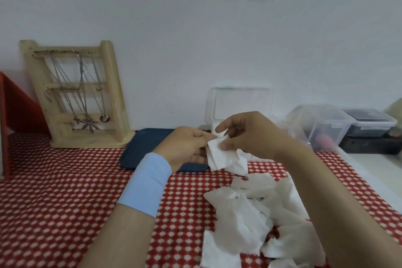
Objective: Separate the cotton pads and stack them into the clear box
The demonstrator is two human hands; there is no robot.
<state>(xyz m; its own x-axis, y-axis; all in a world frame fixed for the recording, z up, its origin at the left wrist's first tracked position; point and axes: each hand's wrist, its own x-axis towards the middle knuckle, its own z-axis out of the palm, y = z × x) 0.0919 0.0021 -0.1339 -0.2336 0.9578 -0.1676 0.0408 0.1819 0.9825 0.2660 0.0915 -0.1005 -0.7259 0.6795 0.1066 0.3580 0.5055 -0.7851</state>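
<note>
We pinch one cotton pad (219, 158) between our left hand (185, 148) and right hand (250, 135). The clear box (210, 111) stands just beyond, seemingly open, nearer the right hand; the loose pile (250, 213) lies near us.

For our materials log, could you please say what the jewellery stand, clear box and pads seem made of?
Jewellery stand: pale wood, matt, seemingly unvarnished, with faint grain.
Clear box: likely rigid plastic, transparent; the wall shows through its lid.
Pads: soft white fibre, probably cotton, matt with ragged edges.
</note>
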